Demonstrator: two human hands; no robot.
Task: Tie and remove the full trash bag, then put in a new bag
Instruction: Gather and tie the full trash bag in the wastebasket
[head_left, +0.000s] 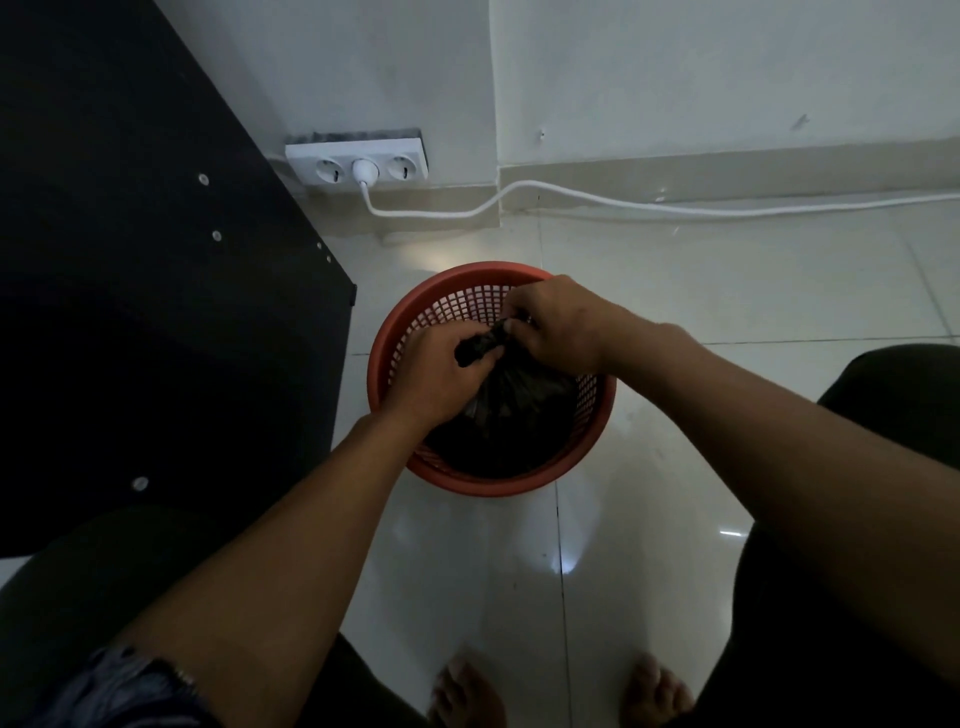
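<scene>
Single head-worn wide-angle view, looking steeply down and forward at the floor (675, 415), close above the basket (447, 291).

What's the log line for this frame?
phase: tying | left hand: grips black trash bag neck | right hand: grips neck | bag: inside red basket

Over the red mesh basket (387, 358) on the tiled floor (675, 415), the left hand (431, 379) and right hand (561, 325) both grip the gathered neck of the black trash bag (514, 415).

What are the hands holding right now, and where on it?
Both the left hand and right hand grip the black trash bag at its gathered, twisted neck, above the red basket.
</scene>
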